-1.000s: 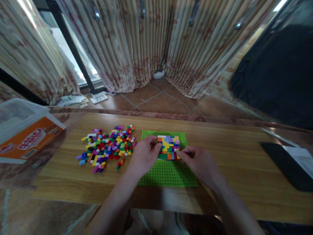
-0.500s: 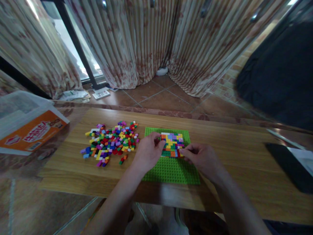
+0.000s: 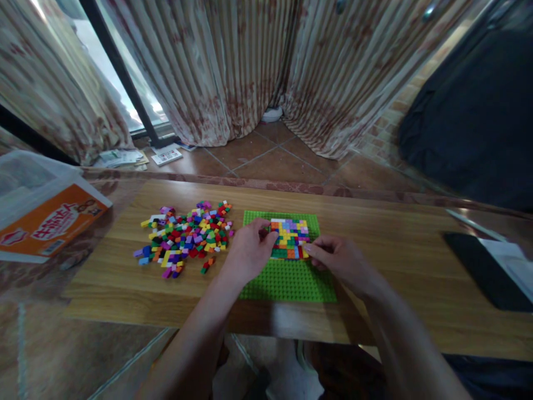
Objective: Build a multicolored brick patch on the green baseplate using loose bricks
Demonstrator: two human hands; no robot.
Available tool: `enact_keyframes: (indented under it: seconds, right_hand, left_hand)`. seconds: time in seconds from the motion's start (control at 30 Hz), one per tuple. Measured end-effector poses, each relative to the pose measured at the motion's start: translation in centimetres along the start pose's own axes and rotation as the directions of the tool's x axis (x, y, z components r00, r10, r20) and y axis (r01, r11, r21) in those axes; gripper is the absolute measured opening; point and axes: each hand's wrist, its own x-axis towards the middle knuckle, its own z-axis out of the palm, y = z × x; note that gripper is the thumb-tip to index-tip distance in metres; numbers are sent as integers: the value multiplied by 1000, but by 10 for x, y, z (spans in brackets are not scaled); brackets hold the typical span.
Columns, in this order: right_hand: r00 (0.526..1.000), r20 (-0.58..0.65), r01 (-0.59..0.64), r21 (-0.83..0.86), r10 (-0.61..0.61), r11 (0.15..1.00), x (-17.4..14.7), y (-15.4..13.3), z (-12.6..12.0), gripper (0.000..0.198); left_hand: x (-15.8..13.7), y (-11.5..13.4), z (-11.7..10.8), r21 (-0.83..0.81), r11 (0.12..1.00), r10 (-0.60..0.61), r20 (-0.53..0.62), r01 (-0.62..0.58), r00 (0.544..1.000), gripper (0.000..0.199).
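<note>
A flat panel of multicoloured toy bricks (image 3: pixel 288 238) is over the upper part of a green studded baseplate (image 3: pixel 287 283). I cannot tell whether it is pressed onto the studs or raised slightly. My left hand (image 3: pixel 252 250) grips the panel's left edge, with thumb and fingers bent around it. At the lower right corner, my right hand (image 3: pixel 339 258) has its thumb and curled fingers closed on the panel's edge. The fingertips of both hands are partly hidden.
Loose bricks (image 3: pixel 187 236) lie in a heap on the wooden table (image 3: pixel 400 266), left of the baseplate. A clear box with an orange label (image 3: pixel 58 219) stands at the far left. To the right are a black flat object (image 3: pixel 487 272) and white paper (image 3: pixel 510 264).
The whole view has shifted slightly as the head moved. My right thumb has moved a little along the panel's lower right corner. Both hands stay at the panel.
</note>
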Motion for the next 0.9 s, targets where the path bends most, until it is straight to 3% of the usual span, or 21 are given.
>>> enact_keyframes:
  seconds: [0.17, 0.57, 0.9]
  right_hand:
    - [999, 27, -42, 38, 41, 998, 1, -1, -3, 56]
    - [999, -23, 37, -173, -41, 984, 2, 3, -3, 50]
    - [999, 16, 48, -209, -46, 977, 1, 3, -2, 52]
  left_hand:
    - [1, -1, 1, 9, 1000, -3, 21, 3, 1000, 23]
    - [-1, -1, 2, -30, 1000, -6, 22, 7, 1000, 21]
    - [-1, -2, 3, -1, 1000, 3, 6, -3, 1000, 24]
